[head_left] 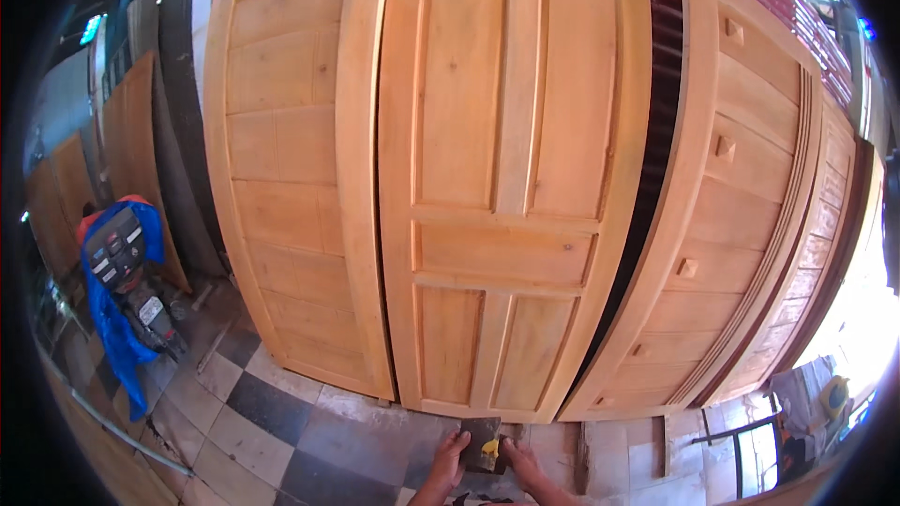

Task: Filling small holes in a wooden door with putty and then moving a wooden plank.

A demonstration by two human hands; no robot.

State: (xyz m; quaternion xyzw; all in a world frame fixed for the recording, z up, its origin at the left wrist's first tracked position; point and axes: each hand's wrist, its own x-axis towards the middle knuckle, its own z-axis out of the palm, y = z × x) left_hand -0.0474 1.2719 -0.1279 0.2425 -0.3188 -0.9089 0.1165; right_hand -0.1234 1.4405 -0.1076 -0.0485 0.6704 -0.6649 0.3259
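Low in the head view, my left hand and my right hand hold a dark, flat, square sheet between them. My left fingers and thumb pinch its left edge, and my right hand closes on the right edge. A small yellow patch shows on the sheet beside my right fingers; whether it is a mark or a separate lump I cannot make out. Just beyond my hands stands a pale wooden panel door, upright, its lower edge close to the floor.
Another wooden door leans at the left. More doors stand to the right, one with small square studs. A motorcycle under a blue cover is parked far left. Cloth and a yellow object lie at right. The floor is tiled.
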